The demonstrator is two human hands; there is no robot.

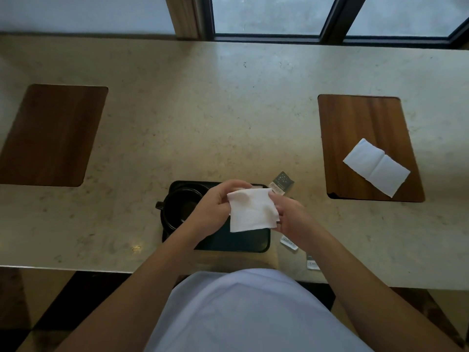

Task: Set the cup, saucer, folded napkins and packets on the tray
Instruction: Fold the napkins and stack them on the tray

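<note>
**Napkin held over the tray**

You held a white napkin (251,209) above the black tray (236,243), your left hand (215,207) and right hand (290,217) each pinching an edge, fingers closed on the paper. The dark cup (177,207) sat at the tray's left end. Packets (284,182) lay on the counter (203,110) just right of the tray. A second napkin (377,167) rested, partly unfolded, on the right wooden mat (355,118).
</note>
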